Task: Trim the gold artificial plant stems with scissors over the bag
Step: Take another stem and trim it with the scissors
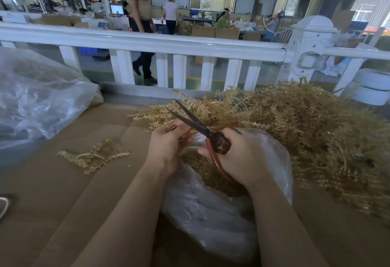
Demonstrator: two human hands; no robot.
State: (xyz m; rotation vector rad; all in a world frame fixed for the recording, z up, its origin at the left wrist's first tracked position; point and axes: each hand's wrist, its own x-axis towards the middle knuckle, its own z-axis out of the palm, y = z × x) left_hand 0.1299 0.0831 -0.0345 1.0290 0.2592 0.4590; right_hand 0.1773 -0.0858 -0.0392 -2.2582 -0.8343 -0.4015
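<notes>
Gold stem (168,126) pinched in our left hand (166,146), held above the open clear bag (211,209) so, we judge, offcuts fall inside. Our right hand (240,157) grips the red-handled scissors (196,125), blades parted and angled toward the stem. Untrimmed pile (306,129) lies just right; a few sprigs (95,157) lie left on the cardboard (63,193)
</notes>
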